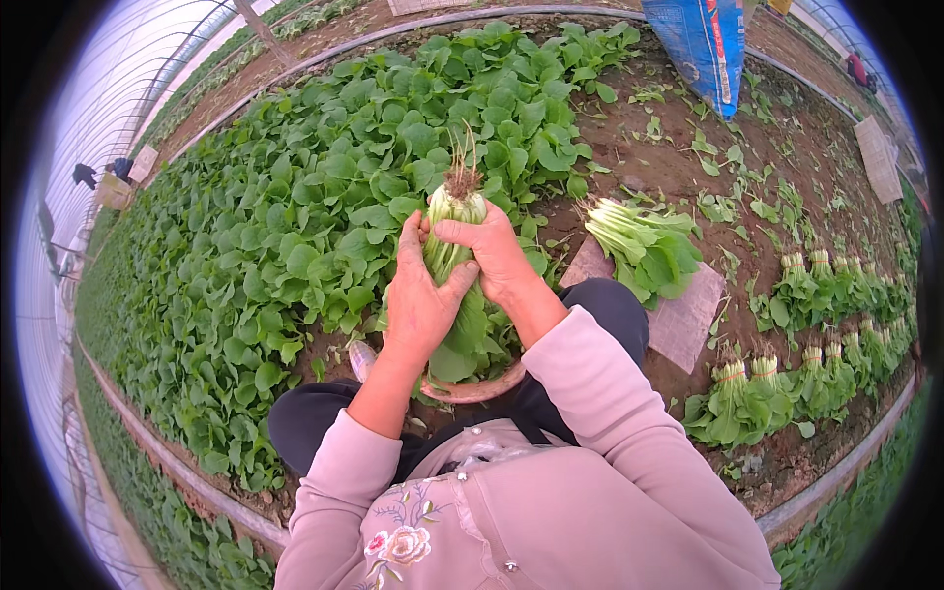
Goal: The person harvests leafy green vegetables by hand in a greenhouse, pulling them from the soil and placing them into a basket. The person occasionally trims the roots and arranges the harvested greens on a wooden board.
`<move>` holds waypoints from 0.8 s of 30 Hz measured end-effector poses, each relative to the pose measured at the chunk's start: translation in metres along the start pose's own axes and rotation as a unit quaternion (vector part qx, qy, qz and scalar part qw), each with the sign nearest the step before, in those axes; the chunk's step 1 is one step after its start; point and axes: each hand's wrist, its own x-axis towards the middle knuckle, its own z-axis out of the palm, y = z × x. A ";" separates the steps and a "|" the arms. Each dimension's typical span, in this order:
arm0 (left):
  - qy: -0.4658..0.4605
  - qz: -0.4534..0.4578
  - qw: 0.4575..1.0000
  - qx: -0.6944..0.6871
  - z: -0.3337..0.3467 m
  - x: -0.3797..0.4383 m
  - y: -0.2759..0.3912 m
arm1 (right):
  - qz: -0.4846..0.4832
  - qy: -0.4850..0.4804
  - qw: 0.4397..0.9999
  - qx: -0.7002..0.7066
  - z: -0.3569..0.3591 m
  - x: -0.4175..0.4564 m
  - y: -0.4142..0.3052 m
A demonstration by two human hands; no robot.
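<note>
Between my two hands is a bunch of leafy greens (456, 251), roots up and leaves hanging down. My left hand (424, 287) wraps its left side, thumb across the stems. My right hand (495, 247) grips the upper stems from the right, thumb near the root end. Soil clings to the roots. Beneath the leaves, the rim of a round basin (476, 391) shows between my knees. To the right, a loose pile of pulled greens (641, 247) lies on a flat board (686, 317).
Growing greens (295, 199) fill the bed ahead and left. Tied bunches (811, 369) stand in rows at right. A blue sack (700, 51) stands at the upper right. Pipes (841, 483) edge the bed. People (858, 70) are far off, at the upper right and left.
</note>
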 end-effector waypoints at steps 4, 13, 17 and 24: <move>-0.034 -0.048 0.996 -0.072 0.003 -0.002 0.008 | -0.012 0.004 1.000 -0.011 -0.005 -0.001 -0.006; -0.014 -0.057 0.998 -0.028 0.012 -0.001 0.005 | 0.008 -0.028 1.000 0.006 -0.006 -0.002 -0.010; 0.028 0.000 0.999 -0.026 0.007 -0.003 -0.008 | 0.044 -0.069 0.996 -0.026 -0.005 -0.001 -0.007; 0.048 -0.033 0.998 -0.023 0.001 -0.009 -0.020 | 0.066 -0.111 0.991 -0.030 -0.009 0.004 0.015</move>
